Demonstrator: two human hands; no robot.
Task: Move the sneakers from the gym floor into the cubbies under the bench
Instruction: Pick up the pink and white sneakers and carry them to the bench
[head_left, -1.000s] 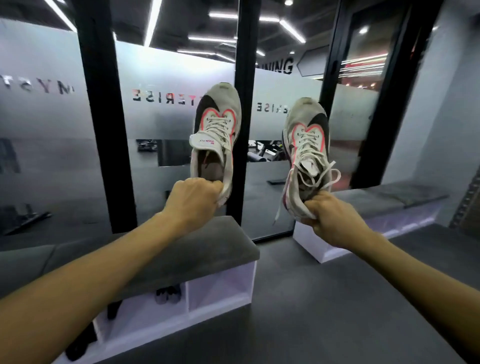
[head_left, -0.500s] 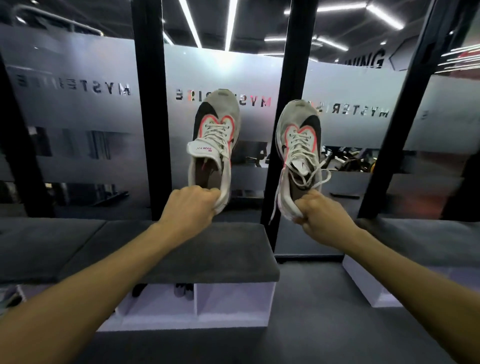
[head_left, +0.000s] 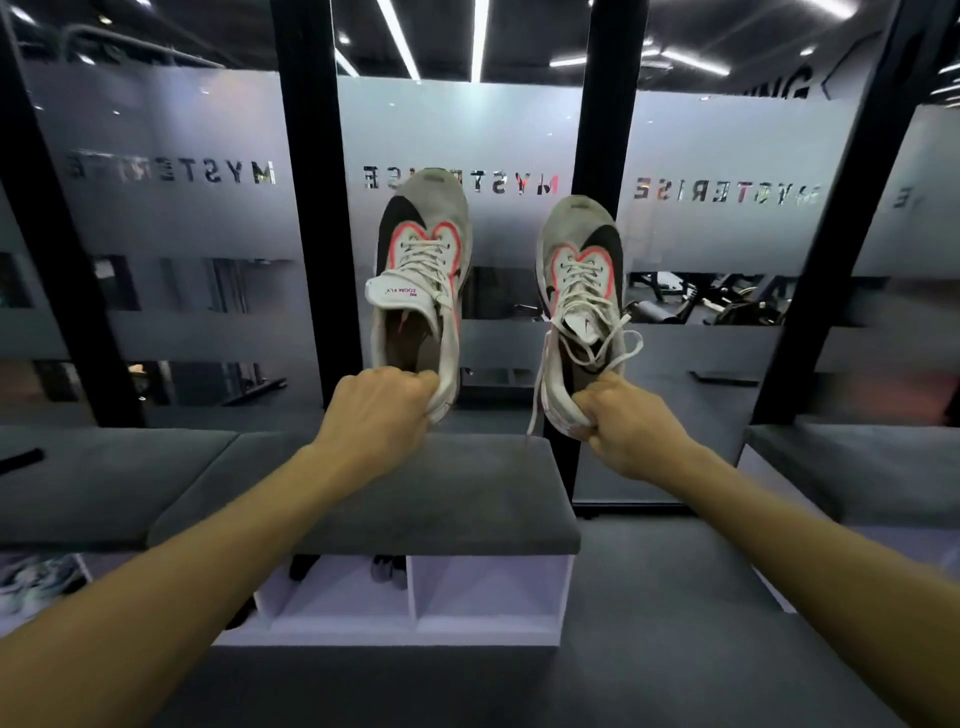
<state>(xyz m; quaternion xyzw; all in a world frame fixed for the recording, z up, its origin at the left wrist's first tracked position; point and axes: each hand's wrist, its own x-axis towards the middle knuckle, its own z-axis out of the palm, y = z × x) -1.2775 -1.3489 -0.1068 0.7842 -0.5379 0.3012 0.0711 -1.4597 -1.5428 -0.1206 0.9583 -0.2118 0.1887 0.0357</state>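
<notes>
I hold a pair of grey-white sneakers with black patches and red trim out in front of me, toes pointing up. My left hand grips the heel of the left sneaker. My right hand grips the heel of the right sneaker, whose laces hang loose. Both shoes hang in the air above the grey padded bench. Under the bench are white cubbies; the right compartment looks empty, and dark shoes sit at the back of the left one.
Frosted glass panels with black posts stand behind the bench. More bench sections run to the left and right. A light sneaker lies in a cubby at far left. Dark gym floor lies in front.
My view has swung left and squared up to the bench with the cubbies. Both hands keep their grip on the sneakers, held at about the same height.
</notes>
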